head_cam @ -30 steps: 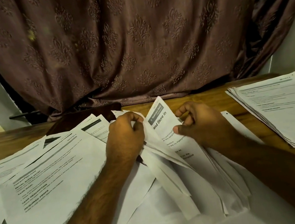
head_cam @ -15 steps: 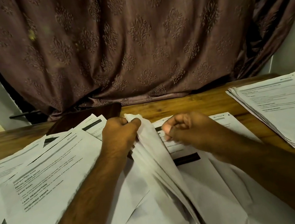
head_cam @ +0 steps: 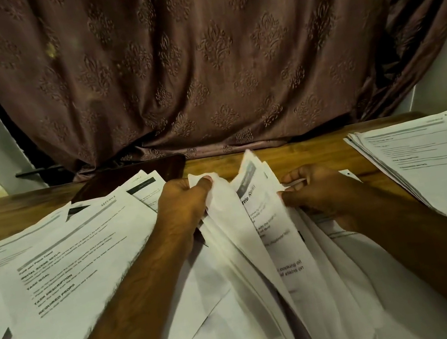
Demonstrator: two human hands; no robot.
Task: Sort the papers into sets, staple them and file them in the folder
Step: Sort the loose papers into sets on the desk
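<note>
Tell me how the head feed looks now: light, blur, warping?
Head view: dim, warm light, with the curtain dark and shadowed at right. The lifted sheets between the left hand and right hand are motion-blurred, text only partly legible. Wide-angle warping bends the table edge and stretches the right stack.

A patterned brown curtain (head_cam: 212,60) hangs behind the wooden table (head_cam: 308,151), pale wall (head_cam: 443,70) beside it.
</note>
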